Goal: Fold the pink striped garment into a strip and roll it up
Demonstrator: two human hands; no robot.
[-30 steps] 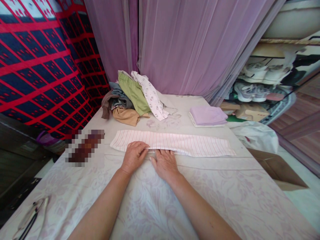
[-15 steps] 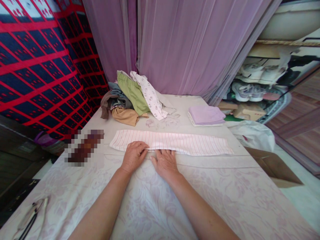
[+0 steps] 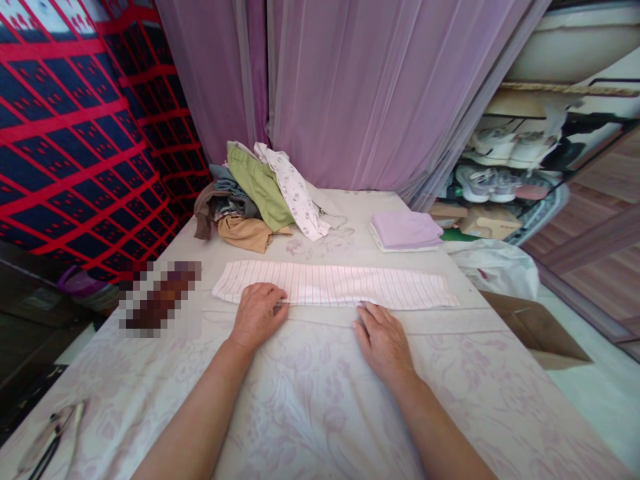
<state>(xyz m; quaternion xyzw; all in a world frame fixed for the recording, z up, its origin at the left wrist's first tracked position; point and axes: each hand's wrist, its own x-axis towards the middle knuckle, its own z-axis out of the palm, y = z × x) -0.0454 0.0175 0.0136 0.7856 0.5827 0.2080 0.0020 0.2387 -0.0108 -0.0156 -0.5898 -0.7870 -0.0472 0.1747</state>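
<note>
Across the middle of the surface [image 3: 310,400], in the head view, a pink-striped garment [image 3: 330,280] lies in a long strip running left to right. The left hand [image 3: 257,313] rests on its near edge, left of centre, fingers close together; whether they pinch the cloth I cannot tell. The right hand [image 3: 387,340] lies farther right, fingers slightly apart, tips at the same edge. Far left is a heap of clothes [image 3: 260,193]; far right, a folded lilac cloth [image 3: 406,229].
</note>
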